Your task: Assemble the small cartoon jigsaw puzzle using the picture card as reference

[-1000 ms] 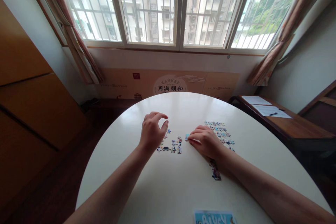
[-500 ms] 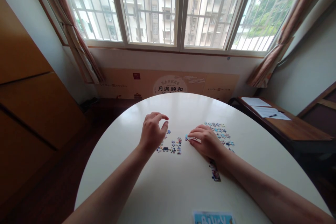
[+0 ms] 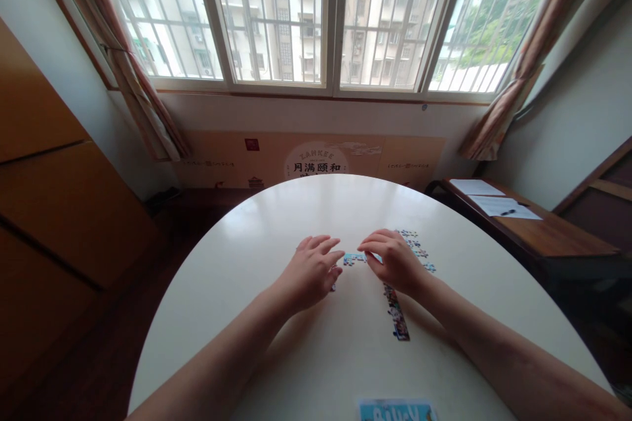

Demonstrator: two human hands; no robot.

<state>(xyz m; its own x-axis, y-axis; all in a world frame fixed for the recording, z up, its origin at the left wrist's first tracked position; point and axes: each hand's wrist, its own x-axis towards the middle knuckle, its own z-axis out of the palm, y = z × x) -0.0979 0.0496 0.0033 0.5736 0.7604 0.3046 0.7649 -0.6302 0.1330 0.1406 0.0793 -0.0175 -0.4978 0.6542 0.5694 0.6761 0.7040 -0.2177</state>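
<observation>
My left hand [image 3: 313,271] hovers over the left part of the table with its fingers apart and nothing visible in them. It covers most of a group of loose jigsaw pieces [image 3: 334,287]; only a bit shows by the thumb. My right hand [image 3: 397,262] has bent fingers, with thumb and forefinger closed down at a joined blue strip of jigsaw pieces [image 3: 352,258]. Part of that strip lies hidden under the fingers. A darker joined column of pieces [image 3: 397,316] runs from below this hand towards me. Behind the right hand lie several more loose pieces [image 3: 419,252].
Everything lies on a round white table [image 3: 276,368]. A blue printed card or box [image 3: 397,410] is at its near edge. A wooden side table [image 3: 563,230] with papers [image 3: 503,206] stands to the right, below the barred window [image 3: 276,20].
My left hand has come right and nearer, its pinch-like shape opening into spread fingers above the loose pieces. My right hand has drawn slightly right along the blue strip, baring more of its left end.
</observation>
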